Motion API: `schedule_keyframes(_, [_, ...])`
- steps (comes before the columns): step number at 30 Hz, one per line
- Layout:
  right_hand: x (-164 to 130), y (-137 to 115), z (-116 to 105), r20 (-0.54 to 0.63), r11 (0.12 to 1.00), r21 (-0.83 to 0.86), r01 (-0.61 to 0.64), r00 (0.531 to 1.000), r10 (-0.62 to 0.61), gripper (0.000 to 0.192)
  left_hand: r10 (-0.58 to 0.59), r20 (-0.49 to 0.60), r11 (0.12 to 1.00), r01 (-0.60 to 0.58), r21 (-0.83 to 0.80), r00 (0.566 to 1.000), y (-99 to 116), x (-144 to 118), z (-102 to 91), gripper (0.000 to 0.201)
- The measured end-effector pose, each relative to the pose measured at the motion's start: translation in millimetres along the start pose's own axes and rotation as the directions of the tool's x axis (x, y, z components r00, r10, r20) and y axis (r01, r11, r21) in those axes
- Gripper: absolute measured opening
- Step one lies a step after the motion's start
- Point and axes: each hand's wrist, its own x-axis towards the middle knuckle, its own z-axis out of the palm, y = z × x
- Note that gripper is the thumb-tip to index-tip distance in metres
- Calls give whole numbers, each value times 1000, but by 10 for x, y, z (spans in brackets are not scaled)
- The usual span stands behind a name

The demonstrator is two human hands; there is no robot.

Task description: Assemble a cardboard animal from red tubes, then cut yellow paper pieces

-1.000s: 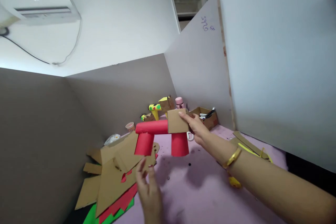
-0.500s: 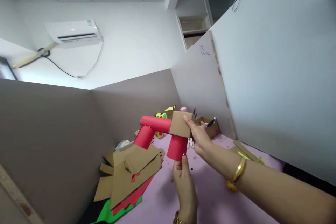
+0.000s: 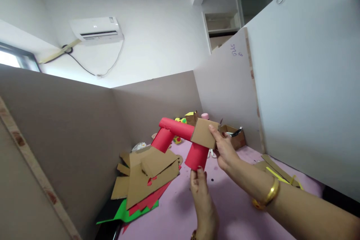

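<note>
I hold up a craft model (image 3: 180,138) made of red paper tubes with a brown cardboard box piece at one end, above a pink table (image 3: 233,210). My right hand (image 3: 223,148) grips the cardboard box piece from the right, a gold bangle on its wrist. My left hand (image 3: 203,195) reaches up from below, its fingertips pinching the bottom edge of the nearer red tube leg. The second red leg slants down to the left, in the air.
A heap of cardboard scraps (image 3: 146,172) with red and green paper lies at the left by the brown partition (image 3: 70,138). A small cardboard box (image 3: 234,137), craft figures and a pink bottle stand at the back corner. Cardboard and yellow strips (image 3: 278,172) lie by the white partition.
My left hand rose from the table and took the bottom of the red leg. The model lifted and tilted slightly. The camera tipped upward and turned.
</note>
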Motion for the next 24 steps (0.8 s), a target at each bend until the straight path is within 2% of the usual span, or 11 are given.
schedule_keyframes(3, [-95,-68,8,-39,995,37,-93,995,94,64,-57,-101,989,42,-142,993,23,14,-11,34])
schedule_keyframes(9, [-225,-148,-66,-40,962,144,-231,970,239,51,-91,-88,996,90,-22,992,97,-121,-82,49])
schedule_keyframes(10, [-236,-169,-92,-32,952,168,-257,963,266,49,-52,-90,998,55,27,995,127,-155,-104,51])
schedule_keyframes(12, [-261,-224,-148,-19,926,208,-314,946,324,45,119,-50,984,-111,139,992,206,-215,-146,49])
schedule_keyframes(15, [-332,-329,-224,30,879,224,-421,904,426,44,353,-43,914,-335,229,935,333,-272,-184,39])
schedule_keyframes(18, [-469,-416,-296,151,770,266,-580,814,561,48,446,-79,873,-414,256,892,419,-304,-205,30])
schedule_keyframes(20, [-587,-435,-367,206,696,308,-649,760,617,48,488,-59,846,-454,280,871,457,-332,-223,29])
schedule_keyframes(22, [-706,-421,-465,251,672,309,-673,739,625,50,527,-13,813,-501,297,849,496,-378,-237,30])
schedule_keyframes(24, [-813,-388,-572,354,698,233,-677,727,588,53,554,52,787,-543,294,831,543,-452,-231,34])
